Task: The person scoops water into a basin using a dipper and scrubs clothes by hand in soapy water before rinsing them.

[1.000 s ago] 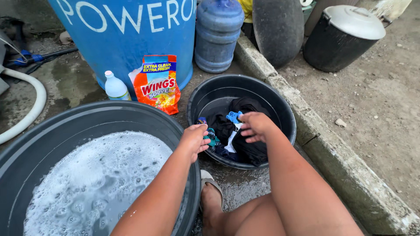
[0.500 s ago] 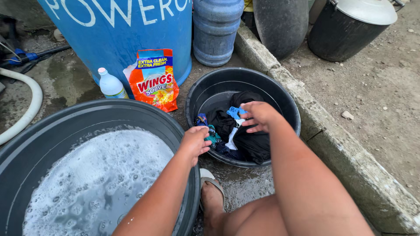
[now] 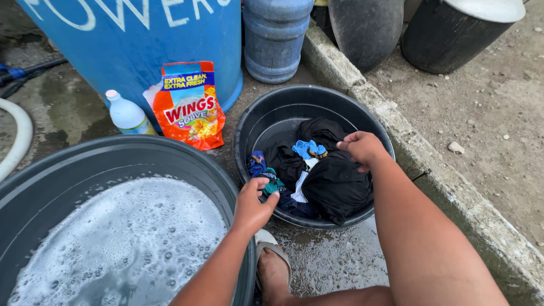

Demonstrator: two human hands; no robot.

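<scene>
My left hand (image 3: 253,205) pinches a teal cloth (image 3: 271,184) at the black basin's (image 3: 249,122) rim; my right hand (image 3: 361,147) grips black clothing (image 3: 334,184) just beside it.

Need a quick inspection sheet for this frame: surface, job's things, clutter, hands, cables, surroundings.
Surface: wet concrete ground, puddled by the foot.
Job's things: small black basin holding dark clothes, a blue cloth on top; large basin of sudsy water beside it.
Clutter: orange detergent pouch and white bottle leaning by the blue drum.
Hands: left hand grips a teal garment at the small basin's rim; right hand over the dark clothes, contact unclear.
Cables: white hose at left.
Surroundings: water jug, curb, dark bins behind.
</scene>
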